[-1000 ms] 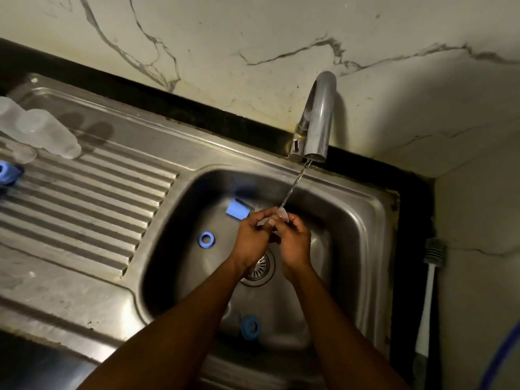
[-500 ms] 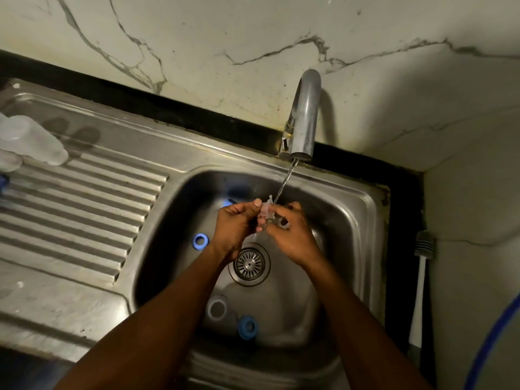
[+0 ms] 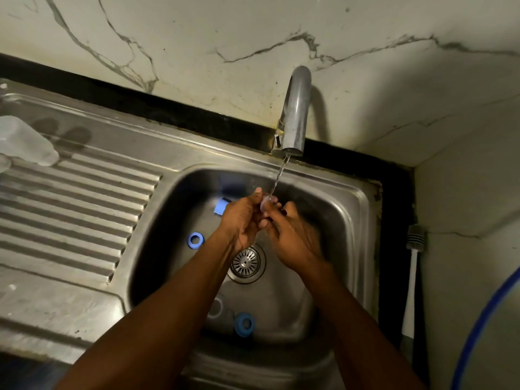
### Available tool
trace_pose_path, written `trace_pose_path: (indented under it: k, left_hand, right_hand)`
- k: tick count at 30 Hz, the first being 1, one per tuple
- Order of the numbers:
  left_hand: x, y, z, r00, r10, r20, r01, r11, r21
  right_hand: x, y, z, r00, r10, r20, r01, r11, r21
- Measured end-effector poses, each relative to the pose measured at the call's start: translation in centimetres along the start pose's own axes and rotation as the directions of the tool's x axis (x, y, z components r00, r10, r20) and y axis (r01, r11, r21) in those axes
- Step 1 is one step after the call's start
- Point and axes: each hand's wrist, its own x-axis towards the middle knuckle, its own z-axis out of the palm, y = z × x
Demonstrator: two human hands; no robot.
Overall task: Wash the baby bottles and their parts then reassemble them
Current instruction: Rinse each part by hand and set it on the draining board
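While half a second ago our hands met a little left of the stream, they now sit right under it, and the drain (image 3: 245, 261) shows between the wrists rather than under the left wrist. Our left hand (image 3: 244, 220) and right hand (image 3: 292, 235) both pinch a small clear teat (image 3: 266, 202), fingertips closed on it from either side above the middle of the basin. It is soft-looking, translucent and roughly cone-shaped; its long axis seems to run upward toward the tap (image 3: 295, 114), though which end is the tip we cannot tell (motion blur smears it). A thin twisted thread of water (image 3: 278, 175) falls from the curved metal spout onto it. The sink (image 3: 357, 209) is brushed steel with rounded corners, and the ribbed drainboard (image 3: 78, 204) lies to its left. In the basin rest a blue ring (image 3: 194, 240) left of our left wrist, a blue ring-like cap (image 3: 244, 324) near the front wall, a clear ring (image 3: 215, 308) just beside that, and a blue cylindrical piece (image 3: 221, 206) partly hidden behind the left hand. A frosted clear bottle (image 3: 25, 140) lies tilted at the drainboard's far left. A white-handled brush (image 3: 411, 277) stands against the wall at right.
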Motion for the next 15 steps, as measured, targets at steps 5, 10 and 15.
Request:
trace_pose_path:
  k: [5, 10, 15]
  left_hand:
    - [0.1, -0.2, 0.9, 0.996, -0.085, 0.000, 0.085, 0.989, -0.125]
    - [0.5, -0.8, 1.0, 0.998, -0.069, -0.010, 0.063, 0.947, -0.316]
    - [0.3, -0.7, 0.4, 0.992, -0.129, -0.009, 0.123, 0.961, -0.246]
  right_hand:
    - [1.0, -1.0, 1.1, 0.955, 0.221, -0.198, -0.032, 0.741, 0.671]
    - [1.2, -2.0, 1.4, 0.910, 0.258, -0.324, 0.040, 0.725, 0.687]
    - [1.2, -0.7, 2.8, 0.919, 0.005, -0.394, 0.154, 0.916, 0.370]
